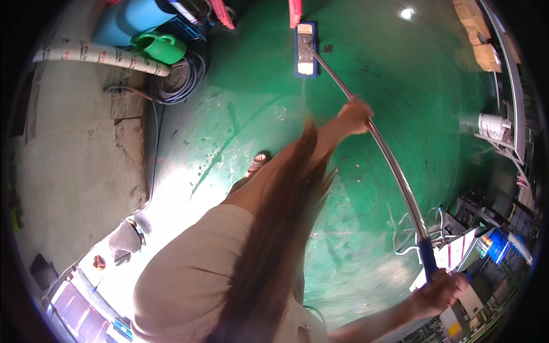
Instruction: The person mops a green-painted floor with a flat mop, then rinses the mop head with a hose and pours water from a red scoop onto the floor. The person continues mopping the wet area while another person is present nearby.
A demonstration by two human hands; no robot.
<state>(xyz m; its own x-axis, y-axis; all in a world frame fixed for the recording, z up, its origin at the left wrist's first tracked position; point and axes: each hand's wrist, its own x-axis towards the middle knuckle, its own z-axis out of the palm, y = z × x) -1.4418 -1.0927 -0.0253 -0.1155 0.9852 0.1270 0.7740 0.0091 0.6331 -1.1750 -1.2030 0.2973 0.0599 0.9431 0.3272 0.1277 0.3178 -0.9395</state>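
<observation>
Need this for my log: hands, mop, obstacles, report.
Left hand round the metal pole, right hand on the blue grip. Mop head flat on the green floor. Pink post close by its far end.

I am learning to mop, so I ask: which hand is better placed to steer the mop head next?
Probably the left hand: it grips the shaft nearer the mop head, while the right hand holds the blue handle end.
</observation>
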